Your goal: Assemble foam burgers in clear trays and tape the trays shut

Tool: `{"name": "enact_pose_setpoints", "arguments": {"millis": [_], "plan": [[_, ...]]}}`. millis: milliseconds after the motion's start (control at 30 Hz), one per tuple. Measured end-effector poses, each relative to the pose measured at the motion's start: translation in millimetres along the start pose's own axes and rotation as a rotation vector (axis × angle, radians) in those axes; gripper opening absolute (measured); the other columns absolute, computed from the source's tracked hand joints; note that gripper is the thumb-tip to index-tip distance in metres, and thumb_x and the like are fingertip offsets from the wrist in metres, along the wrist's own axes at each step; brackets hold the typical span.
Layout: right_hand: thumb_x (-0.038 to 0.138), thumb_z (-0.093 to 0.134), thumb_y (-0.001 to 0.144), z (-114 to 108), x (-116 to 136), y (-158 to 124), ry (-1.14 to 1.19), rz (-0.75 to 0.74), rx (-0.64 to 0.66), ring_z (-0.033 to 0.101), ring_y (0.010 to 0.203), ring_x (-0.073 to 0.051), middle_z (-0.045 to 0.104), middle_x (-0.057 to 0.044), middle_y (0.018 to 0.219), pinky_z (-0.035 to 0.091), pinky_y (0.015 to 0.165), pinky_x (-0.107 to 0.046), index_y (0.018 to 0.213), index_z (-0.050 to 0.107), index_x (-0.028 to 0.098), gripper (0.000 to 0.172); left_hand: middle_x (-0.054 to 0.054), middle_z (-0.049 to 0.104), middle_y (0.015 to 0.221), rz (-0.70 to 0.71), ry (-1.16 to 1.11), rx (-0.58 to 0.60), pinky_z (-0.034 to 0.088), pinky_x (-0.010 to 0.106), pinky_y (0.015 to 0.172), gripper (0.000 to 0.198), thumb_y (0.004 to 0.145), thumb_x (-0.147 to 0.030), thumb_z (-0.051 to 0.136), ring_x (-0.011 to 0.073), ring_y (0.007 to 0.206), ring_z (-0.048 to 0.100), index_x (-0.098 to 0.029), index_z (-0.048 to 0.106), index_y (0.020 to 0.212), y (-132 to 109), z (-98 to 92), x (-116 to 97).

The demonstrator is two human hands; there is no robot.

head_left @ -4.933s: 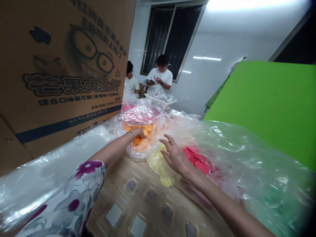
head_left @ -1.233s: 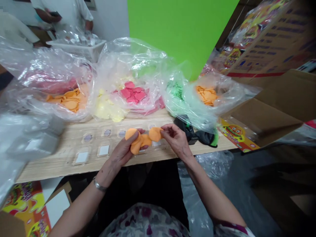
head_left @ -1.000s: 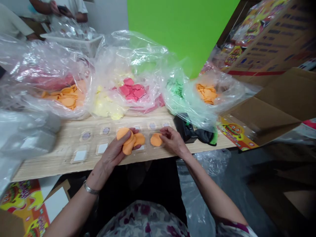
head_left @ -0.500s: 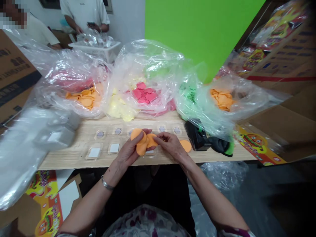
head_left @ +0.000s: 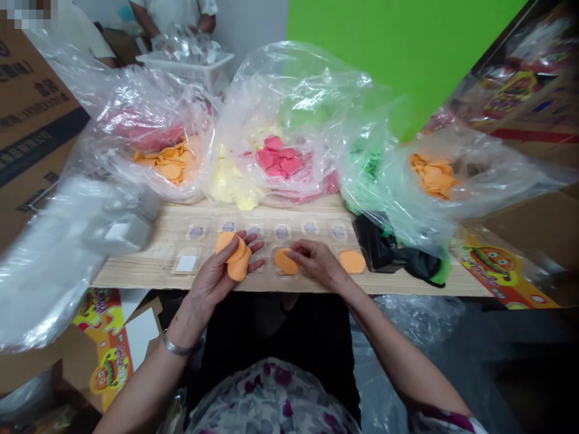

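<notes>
My left hand (head_left: 212, 274) cups several flat orange discs (head_left: 239, 265), its thumb over them and its fingertips spread at the right. The thumb and finger of my right hand (head_left: 319, 260) pinch the right edge of a single orange disc (head_left: 284, 261). That disc is over a clear plastic tray (head_left: 310, 226) in the row nearest me; whether it rests on the bottom I cannot tell. Farther right, another orange disc (head_left: 353, 261) lies in the same row. A white square (head_left: 186, 263) shows in the tray left of my left hand.
Behind the trays, clear bags hold orange discs (head_left: 174, 166), pink pieces (head_left: 279, 158), yellow pieces (head_left: 237, 184) and green pieces (head_left: 364, 163). A black holder (head_left: 376, 244) stands at right, stacked clear trays (head_left: 120, 226) at left. Another person's hands are over a white basket (head_left: 192, 66).
My hands have drawn apart. The left moved left with its stack; the right now has one disc at a tray nearer the middle. The view has tilted down slightly.
</notes>
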State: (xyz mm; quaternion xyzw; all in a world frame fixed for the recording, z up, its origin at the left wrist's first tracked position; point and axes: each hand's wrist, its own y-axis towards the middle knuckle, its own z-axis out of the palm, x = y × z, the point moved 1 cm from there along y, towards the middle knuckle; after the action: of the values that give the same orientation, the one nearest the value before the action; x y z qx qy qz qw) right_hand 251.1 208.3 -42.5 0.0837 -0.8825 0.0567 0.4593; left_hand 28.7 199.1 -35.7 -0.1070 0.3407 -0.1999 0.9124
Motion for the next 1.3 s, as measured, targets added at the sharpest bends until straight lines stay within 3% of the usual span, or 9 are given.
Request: {"name": "enact_pose_setpoints", "arguments": {"millis": [100,167,267,467,633,800,933,1100,1300], "plan": [[0.029,0.057,0.086,6.0,3.2,-0.3,-0.337,-0.127,-0.076,0.058,0.073,-0.016,0.063,-0.005,0.085,0.041,0.062,-0.025,0.090,0.068,0.018,0.017,0.008,0.062,0.118,0.009,-0.005,0.007,0.058,0.039,0.079,0.013,0.087,-0.020,0.056,0.0267,0.111,0.059,-0.018,0.063,0.099,0.4,4.7,-1.8],[0.029,0.057,0.087,4.9,13.9,2.6,-0.363,-0.223,-0.179,0.058,0.076,-0.016,0.061,-0.008,0.097,0.043,0.065,-0.026,0.103,0.066,0.017,0.022,0.008,0.063,0.116,-0.005,0.003,0.025,0.058,0.036,0.076,0.015,0.087,-0.021,0.057,0.0249,0.106,0.062,-0.018,0.063,0.101,2.7,7.3,-0.1],[0.037,0.059,0.086,2.6,37.3,14.2,-0.212,-0.301,-0.211,0.055,0.071,-0.014,0.059,-0.006,0.089,0.044,0.064,-0.026,0.106,0.065,0.016,0.030,0.008,0.064,0.113,-0.041,0.062,0.062,0.058,0.032,0.072,0.022,0.083,-0.022,0.063,0.0232,0.099,0.064,-0.017,0.063,0.104,7.2,10.2,5.6],[0.037,0.062,0.082,13.5,67.9,38.1,0.077,-0.324,0.056,0.055,0.070,-0.012,0.063,-0.002,0.081,0.043,0.059,-0.023,0.083,0.069,0.017,0.021,0.005,0.068,0.108,-0.078,0.190,0.136,0.057,0.034,0.074,0.026,0.074,-0.017,0.070,0.0287,0.105,0.062,-0.020,0.066,0.099,3.8,13.4,10.9],[0.043,0.061,0.082,17.4,60.4,36.4,0.282,-0.203,-0.026,0.055,0.060,-0.010,0.064,0.000,0.075,0.043,0.054,-0.022,0.086,0.066,0.016,0.027,0.011,0.056,0.130,-0.069,0.168,0.142,0.057,0.035,0.081,0.037,0.077,-0.012,0.065,0.0306,0.116,0.056,-0.019,0.061,0.114,-23.5,-6.1,-6.0],[0.027,0.054,0.089,32.8,42.9,28.6,-0.118,-0.586,-0.168,0.057,0.075,-0.015,0.065,-0.005,0.083,0.048,0.067,-0.027,0.087,0.064,0.017,0.014,0.011,0.055,0.129,0.094,0.045,-0.093,0.045,0.053,0.099,0.041,0.074,-0.001,0.061,0.0325,0.123,0.050,-0.018,0.059,0.111,-45.6,-32.7,-21.4],[0.012,0.043,0.092,59.2,28.9,19.7,-0.555,-0.880,-0.090,0.054,0.084,-0.020,0.064,-0.010,0.089,0.048,0.075,-0.032,0.093,0.063,0.013,0.020,0.008,0.054,0.129,0.155,-0.025,-0.140,0.039,0.066,0.099,0.041,0.074,0.003,0.056,0.0345,0.125,0.047,-0.019,0.058,0.108,-48.0,-36.2,-24.3],[0.006,0.046,0.088,77.2,24.1,12.4,-0.756,-0.797,0.037,0.054,0.086,-0.023,0.065,-0.012,0.091,0.046,0.074,-0.035,0.096,0.062,0.010,0.019,0.007,0.050,0.136,0.214,-0.041,-0.128,0.039,0.063,0.100,0.045,0.073,0.005,0.055,0.0335,0.126,0.047,-0.020,0.056,0.110,-39.4,-35.9,-22.5],[0.005,0.043,0.089,67.9,32.3,8.9,-0.593,-0.819,0.140,0.059,0.098,-0.021,0.067,-0.011,0.106,0.041,0.090,-0.039,0.110,0.058,0.013,0.027,0.008,0.054,0.132,0.287,-0.109,-0.113,0.041,0.047,0.106,0.045,0.071,0.005,0.056,0.0287,0.123,0.051,-0.018,0.056,0.109,-29.1,-37.5,-18.7]]}}
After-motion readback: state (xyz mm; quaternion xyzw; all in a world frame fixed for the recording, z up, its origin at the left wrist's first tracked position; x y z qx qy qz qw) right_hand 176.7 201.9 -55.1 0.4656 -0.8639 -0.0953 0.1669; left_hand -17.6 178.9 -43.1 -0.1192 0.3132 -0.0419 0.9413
